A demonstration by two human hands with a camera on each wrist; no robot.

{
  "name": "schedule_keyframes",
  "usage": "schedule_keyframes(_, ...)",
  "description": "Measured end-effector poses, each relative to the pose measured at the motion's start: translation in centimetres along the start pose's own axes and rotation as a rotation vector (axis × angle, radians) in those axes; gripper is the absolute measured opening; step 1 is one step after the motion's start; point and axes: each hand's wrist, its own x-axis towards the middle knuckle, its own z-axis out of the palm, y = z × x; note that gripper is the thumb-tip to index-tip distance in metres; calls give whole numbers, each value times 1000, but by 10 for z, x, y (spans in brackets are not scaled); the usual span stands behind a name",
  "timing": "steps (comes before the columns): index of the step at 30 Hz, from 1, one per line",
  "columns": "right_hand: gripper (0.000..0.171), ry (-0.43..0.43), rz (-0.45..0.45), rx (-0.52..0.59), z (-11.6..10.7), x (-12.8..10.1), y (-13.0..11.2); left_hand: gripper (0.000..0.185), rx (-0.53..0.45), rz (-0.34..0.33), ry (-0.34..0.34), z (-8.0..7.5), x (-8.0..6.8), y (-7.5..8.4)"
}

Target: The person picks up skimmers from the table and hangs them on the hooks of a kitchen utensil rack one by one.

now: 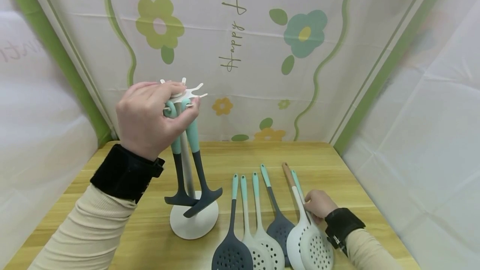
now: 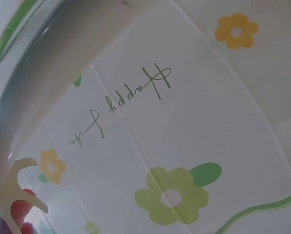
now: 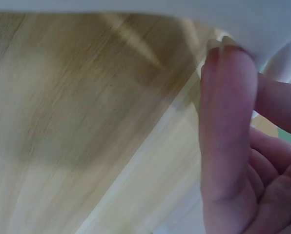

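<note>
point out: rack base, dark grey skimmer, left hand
rack base [image 1: 195, 225], head view, bare front of the white round foot
dark grey skimmer [image 1: 232, 256], head view, perforated head
left hand [image 1: 144, 116], head view, back of hand

Left hand [image 1: 148, 116] raised, fingers curled (gripping); right hand [image 1: 318, 204] low, fingers bent.

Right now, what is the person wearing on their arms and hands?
Both hands are bare: no gloves or rings show on the left hand or the right hand. Each arm wears a long cream ribbed sleeve reaching the wrist. Over each cuff sits a wide black wrist band; the one on the right wrist shows a small clip or buckle.
</note>
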Motion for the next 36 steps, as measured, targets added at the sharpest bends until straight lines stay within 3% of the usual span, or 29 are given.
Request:
schedule_keyframes(11,18,-56,30,-51,-2,2,-5,43,22,-18,-23,-2,0,3)
schedule_keyframes(22,14,-75,43,-28,-2,3,-5,68,180,-92,12,-4,-1,14)
schedule_keyframes(36,14,-63,16,-18,-8,6,-2,41,262,-25,-13,-10,-1,16)
